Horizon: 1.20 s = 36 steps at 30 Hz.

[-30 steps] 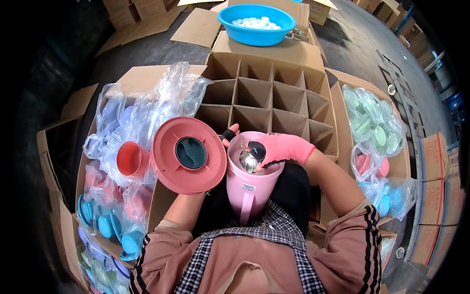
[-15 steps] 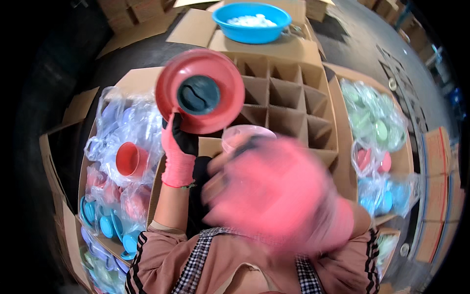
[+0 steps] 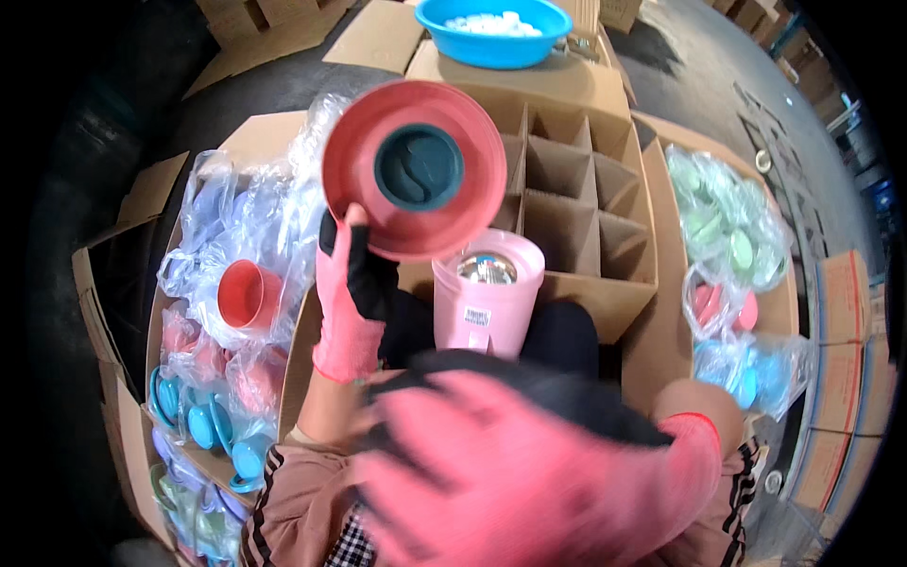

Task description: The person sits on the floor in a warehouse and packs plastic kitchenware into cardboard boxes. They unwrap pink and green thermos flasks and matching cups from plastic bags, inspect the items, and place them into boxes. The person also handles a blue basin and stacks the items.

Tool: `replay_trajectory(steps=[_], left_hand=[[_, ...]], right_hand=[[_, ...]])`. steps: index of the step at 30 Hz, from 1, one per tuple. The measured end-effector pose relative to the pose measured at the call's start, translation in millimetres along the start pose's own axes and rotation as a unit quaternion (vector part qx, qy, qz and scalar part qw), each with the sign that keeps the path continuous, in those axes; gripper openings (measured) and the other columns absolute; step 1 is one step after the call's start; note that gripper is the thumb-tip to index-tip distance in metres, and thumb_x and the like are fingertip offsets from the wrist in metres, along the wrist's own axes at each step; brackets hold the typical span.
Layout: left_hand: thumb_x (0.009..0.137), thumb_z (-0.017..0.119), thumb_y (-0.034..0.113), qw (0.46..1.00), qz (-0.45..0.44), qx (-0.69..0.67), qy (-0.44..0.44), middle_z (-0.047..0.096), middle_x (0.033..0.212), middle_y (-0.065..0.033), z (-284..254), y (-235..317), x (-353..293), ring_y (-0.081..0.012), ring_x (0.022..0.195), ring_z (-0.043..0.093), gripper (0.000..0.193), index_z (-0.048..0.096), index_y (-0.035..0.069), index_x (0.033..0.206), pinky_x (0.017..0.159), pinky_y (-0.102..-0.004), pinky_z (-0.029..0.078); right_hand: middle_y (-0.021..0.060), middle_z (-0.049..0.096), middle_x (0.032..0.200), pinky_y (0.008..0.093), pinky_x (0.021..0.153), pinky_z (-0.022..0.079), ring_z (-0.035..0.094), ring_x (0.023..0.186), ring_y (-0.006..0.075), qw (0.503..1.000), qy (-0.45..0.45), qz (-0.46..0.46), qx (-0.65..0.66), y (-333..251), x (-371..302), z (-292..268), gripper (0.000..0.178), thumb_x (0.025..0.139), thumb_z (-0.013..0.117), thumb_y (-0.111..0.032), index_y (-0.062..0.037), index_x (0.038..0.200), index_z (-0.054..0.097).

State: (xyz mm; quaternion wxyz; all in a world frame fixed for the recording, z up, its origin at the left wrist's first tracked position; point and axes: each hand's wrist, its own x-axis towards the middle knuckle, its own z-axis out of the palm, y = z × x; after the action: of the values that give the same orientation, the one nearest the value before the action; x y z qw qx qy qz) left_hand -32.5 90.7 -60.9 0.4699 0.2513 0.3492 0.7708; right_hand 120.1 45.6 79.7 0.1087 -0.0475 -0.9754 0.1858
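Observation:
My left hand [image 3: 351,293], in a pink and black glove with bare fingertips, is closed on the lower edge of a wide coral-red round lid [image 3: 350,175]. A dark green disc [image 3: 419,166] with a curved groove sits at the lid's centre. Just below the lid, a pink tumbler [image 3: 487,317] stands upright between my knees, its mouth open on a shiny metal inside. My right hand [image 3: 529,463], gloved alike, is close to the camera in front of my chest and smeared by motion. Whether its fingers hold anything is hidden. It is apart from the tumbler.
A carton with cardboard dividers [image 3: 557,203] stands ahead. Behind it rests a blue basin [image 3: 496,42] of small white pieces. The left carton holds bagged parts, a coral cup [image 3: 249,294] and blue lids [image 3: 203,425]. The right carton holds green bagged parts [image 3: 727,222].
My right hand has come away from the tumbler, down toward my chest, leaving the tumbler in plain sight. My left hand, with the coral lid, has moved slightly right and up.

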Motion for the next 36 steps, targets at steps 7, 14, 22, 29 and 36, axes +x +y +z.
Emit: replay_trajectory(steps=[7, 14, 22, 29, 36], left_hand=[[0.074, 0.068, 0.032, 0.995, 0.058, 0.024, -0.071, 0.049, 0.116, -0.0074, 20, 21, -28, -0.0160, 0.104, 0.047, 0.067, 0.037, -0.001, 0.123, 0.088, -0.0286, 0.038], [0.061, 0.078, 0.022, 0.990, 0.067, 0.120, -0.025, 0.052, 0.112, -0.0096, -5, 10, -34, -0.0165, 0.101, 0.050, 0.074, 0.040, -0.005, 0.119, 0.089, -0.0302, 0.037], [0.059, 0.079, 0.016, 0.979, 0.114, 0.169, -0.011, 0.053, 0.110, -0.0098, -7, 0, -39, -0.0164, 0.099, 0.051, 0.075, 0.040, -0.004, 0.119, 0.089, -0.0302, 0.037], [0.062, 0.075, 0.008, 0.928, 0.185, 0.290, -0.145, 0.054, 0.104, -0.0120, -2, -3, -58, -0.0189, 0.098, 0.052, 0.063, 0.041, -0.007, 0.113, 0.082, -0.0301, 0.043], [0.061, 0.075, 0.006, 0.912, 0.151, 0.325, -0.199, 0.053, 0.112, -0.0194, 2, 11, -62, -0.0223, 0.101, 0.053, 0.063, 0.042, -0.008, 0.113, 0.084, -0.0308, 0.041]], right_hand=[[0.0177, 0.039, 0.121, 0.0420, 0.083, 0.040, 0.044, 0.097, 0.0370, 0.951, 0.179, 0.120, -0.221, 109, -2, 12, 0.056, 0.069, 0.061, -0.024, -0.0131, 0.120, 0.042], [0.0220, 0.042, 0.107, 0.0400, 0.078, 0.043, 0.048, 0.090, 0.0359, 0.948, 0.241, 0.178, -0.105, 121, 1, 48, 0.064, 0.070, 0.065, -0.032, -0.0052, 0.121, 0.038], [0.0234, 0.044, 0.103, 0.0403, 0.069, 0.045, 0.053, 0.082, 0.0384, 0.902, 0.316, 0.273, 0.111, 128, -4, 67, 0.080, 0.064, 0.071, -0.038, 0.0023, 0.121, 0.032], [0.0074, 0.053, 0.106, 0.0303, 0.080, 0.044, 0.052, 0.097, 0.0159, 0.585, 0.338, 0.297, 0.675, 133, -4, 77, 0.038, 0.083, 0.050, -0.018, -0.0015, 0.116, 0.041], [0.0170, 0.049, 0.100, 0.0359, 0.078, 0.044, 0.051, 0.095, 0.0296, 0.853, 0.418, 0.167, 0.265, 126, -18, 75, 0.075, 0.060, 0.074, -0.032, -0.0013, 0.118, 0.035]])
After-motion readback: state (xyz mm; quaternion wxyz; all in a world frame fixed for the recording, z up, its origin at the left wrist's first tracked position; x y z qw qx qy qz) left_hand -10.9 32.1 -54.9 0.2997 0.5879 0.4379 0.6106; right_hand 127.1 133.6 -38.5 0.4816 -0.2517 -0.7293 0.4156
